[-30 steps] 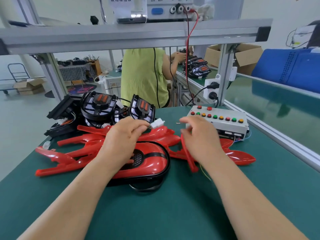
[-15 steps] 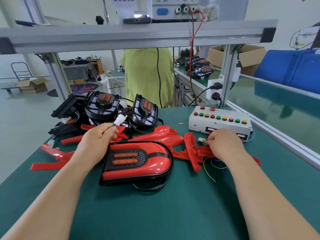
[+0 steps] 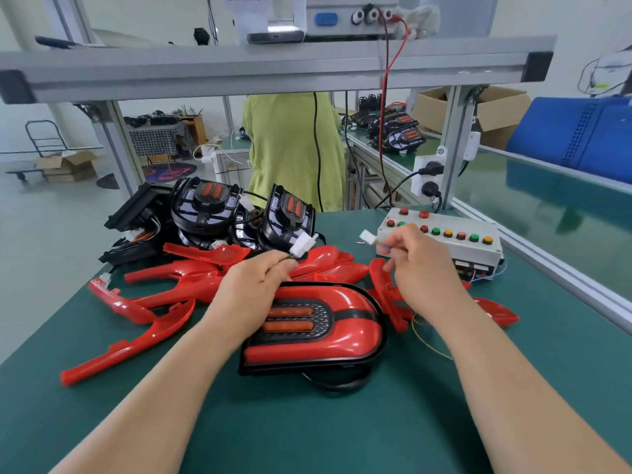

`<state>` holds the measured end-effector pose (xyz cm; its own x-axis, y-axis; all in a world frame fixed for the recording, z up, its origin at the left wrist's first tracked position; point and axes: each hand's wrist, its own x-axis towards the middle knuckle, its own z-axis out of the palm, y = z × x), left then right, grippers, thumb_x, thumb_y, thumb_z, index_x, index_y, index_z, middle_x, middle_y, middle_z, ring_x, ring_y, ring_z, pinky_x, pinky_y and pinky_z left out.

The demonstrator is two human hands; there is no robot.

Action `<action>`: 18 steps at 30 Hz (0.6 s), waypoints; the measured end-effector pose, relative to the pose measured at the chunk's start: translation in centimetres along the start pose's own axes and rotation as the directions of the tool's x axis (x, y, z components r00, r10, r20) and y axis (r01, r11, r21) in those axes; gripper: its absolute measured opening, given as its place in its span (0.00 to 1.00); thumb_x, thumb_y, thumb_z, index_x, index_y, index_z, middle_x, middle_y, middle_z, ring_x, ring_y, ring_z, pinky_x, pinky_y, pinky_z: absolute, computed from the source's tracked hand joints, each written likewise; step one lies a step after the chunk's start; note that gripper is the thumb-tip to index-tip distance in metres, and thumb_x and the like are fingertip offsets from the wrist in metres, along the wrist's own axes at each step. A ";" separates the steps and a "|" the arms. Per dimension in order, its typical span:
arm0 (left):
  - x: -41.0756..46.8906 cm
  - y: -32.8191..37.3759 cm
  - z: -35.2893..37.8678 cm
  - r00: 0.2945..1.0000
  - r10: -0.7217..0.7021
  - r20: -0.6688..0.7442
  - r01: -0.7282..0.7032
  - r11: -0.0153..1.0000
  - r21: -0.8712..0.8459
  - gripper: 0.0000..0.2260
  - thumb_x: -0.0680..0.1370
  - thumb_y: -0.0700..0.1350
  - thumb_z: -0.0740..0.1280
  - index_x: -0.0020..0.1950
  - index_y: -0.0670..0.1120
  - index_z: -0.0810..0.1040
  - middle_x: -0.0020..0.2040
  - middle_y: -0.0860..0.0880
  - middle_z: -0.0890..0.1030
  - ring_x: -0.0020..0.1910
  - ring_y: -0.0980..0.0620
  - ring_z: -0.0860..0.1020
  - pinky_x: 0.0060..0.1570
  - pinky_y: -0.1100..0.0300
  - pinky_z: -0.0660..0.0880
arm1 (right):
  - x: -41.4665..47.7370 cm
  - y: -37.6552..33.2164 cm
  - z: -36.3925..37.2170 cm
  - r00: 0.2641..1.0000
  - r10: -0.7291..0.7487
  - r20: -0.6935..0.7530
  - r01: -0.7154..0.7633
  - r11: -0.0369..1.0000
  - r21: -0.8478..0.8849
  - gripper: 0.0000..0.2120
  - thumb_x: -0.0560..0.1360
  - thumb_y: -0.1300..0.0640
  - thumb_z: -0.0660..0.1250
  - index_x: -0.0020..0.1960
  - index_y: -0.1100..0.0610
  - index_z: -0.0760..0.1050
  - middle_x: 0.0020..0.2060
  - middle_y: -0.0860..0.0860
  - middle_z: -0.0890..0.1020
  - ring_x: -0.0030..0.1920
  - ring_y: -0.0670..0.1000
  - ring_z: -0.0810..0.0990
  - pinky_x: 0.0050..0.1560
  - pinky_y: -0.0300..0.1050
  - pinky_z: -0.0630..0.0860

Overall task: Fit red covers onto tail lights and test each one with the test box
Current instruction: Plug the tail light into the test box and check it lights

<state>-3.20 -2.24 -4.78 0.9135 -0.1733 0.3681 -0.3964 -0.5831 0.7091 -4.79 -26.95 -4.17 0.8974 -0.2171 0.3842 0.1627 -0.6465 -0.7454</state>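
- Head view: both hands have lifted since half a second ago. Left hand (image 3: 253,289) pinches the wire behind one white plug (image 3: 302,247), and right hand (image 3: 420,268) pinches the wire of a second plug (image 3: 367,237); the plugs are apart.
- Covered tail light (image 3: 318,326) lies between the forearms, near the test box (image 3: 444,241).
- Judged light, stiff and glossy; hold the plug bodies, not the wires.
- Count: two plugs, one covered light, one box.

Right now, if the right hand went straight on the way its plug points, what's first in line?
Probably the white connector held by the left hand. The right hand aims its own white plug leftward at it. Depth is unclear; it could pass just behind, toward the black tail light.
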 end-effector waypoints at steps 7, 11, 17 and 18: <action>0.1 0.9 0.3 0.985 0.170 0.005 -0.170 0.984 -0.047 0.12 0.83 0.44 0.63 0.57 0.62 0.80 0.46 0.58 0.79 0.50 0.62 0.77 0.49 0.71 0.68 | -0.6 -1.0 0.6 0.989 -0.080 0.126 0.061 0.987 0.145 0.09 0.78 0.52 0.69 0.56 0.43 0.78 0.45 0.41 0.83 0.48 0.39 0.80 0.46 0.30 0.70; 0.1 1.3 -0.3 0.974 0.216 -0.074 -0.221 0.973 -0.072 0.13 0.83 0.46 0.63 0.61 0.63 0.77 0.39 0.63 0.78 0.39 0.63 0.77 0.40 0.75 0.69 | -0.8 -1.2 0.2 0.988 -0.085 0.129 0.048 0.961 0.271 0.09 0.77 0.55 0.70 0.55 0.45 0.82 0.45 0.42 0.84 0.46 0.36 0.80 0.38 0.24 0.72; 0.6 1.5 -1.2 0.966 0.257 -0.038 -0.260 0.958 -0.118 0.32 0.77 0.69 0.56 0.55 0.40 0.76 0.29 0.57 0.65 0.29 0.58 0.63 0.30 0.63 0.63 | -0.9 -1.4 0.7 0.985 -0.099 0.145 0.044 0.939 0.340 0.05 0.73 0.48 0.74 0.49 0.45 0.83 0.40 0.43 0.83 0.41 0.40 0.82 0.44 0.32 0.74; 0.7 1.5 -1.2 0.970 0.241 -0.021 -0.242 0.963 -0.117 0.29 0.78 0.67 0.56 0.54 0.41 0.75 0.29 0.57 0.65 0.29 0.58 0.63 0.30 0.62 0.63 | -1.0 -1.4 0.8 0.984 -0.097 0.151 0.038 0.933 0.357 0.04 0.73 0.49 0.74 0.48 0.45 0.83 0.40 0.44 0.84 0.42 0.43 0.83 0.46 0.37 0.77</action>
<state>-3.22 -2.33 -2.75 0.7886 -0.2923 0.5409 -0.6138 -0.4265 0.6644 -5.58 -25.27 -3.96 0.9289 -0.0404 0.3682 0.3319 -0.3508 -0.8756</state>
